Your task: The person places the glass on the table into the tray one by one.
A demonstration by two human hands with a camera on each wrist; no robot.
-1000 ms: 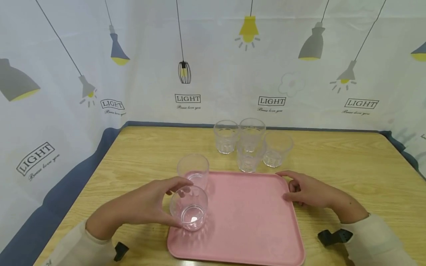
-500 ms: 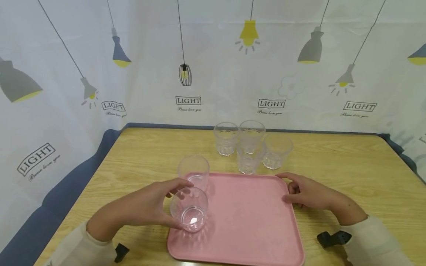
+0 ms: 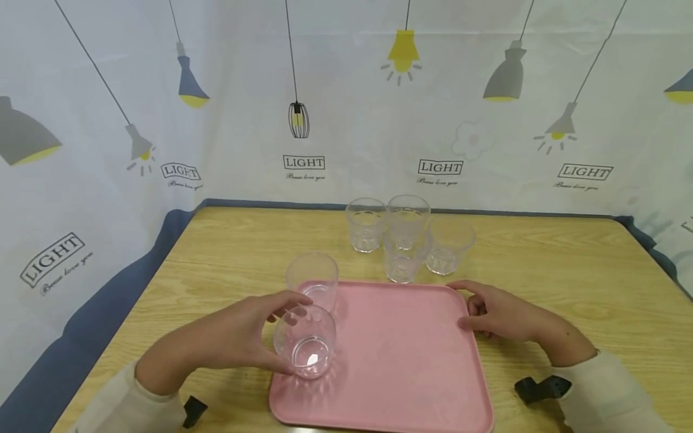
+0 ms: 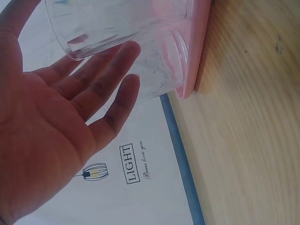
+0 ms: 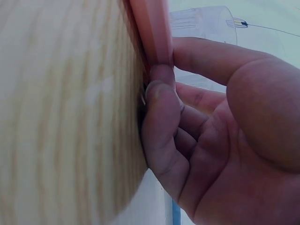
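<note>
Hardly anything moves against the frame from a second ago — only the head view drifts a touch, while both hands, the glasses and the tray keep their places. We have the left hand [image 3: 245, 332] curved around the near glass [image 3: 307, 347], thumb on the close side and forefinger across the far side of its rim. We see that near glass over the left part of the pink tray [image 3: 406, 355], looking upright. Just behind it we spot a second glass [image 3: 316, 278], at the tray's far left corner.

Over on the other side, the right hand [image 3: 500, 313] pinches the tray's right edge near the far corner; the right wrist view gives us its lower fingers curled in at the rim. So our two hands are well apart, the tray between them. Beyond the tray we count four clear glasses [image 3: 402, 261] bunched on the wooden table [image 3: 568, 270] — and behind them hangs a lamp-print curtain [image 3: 357, 120].
</note>
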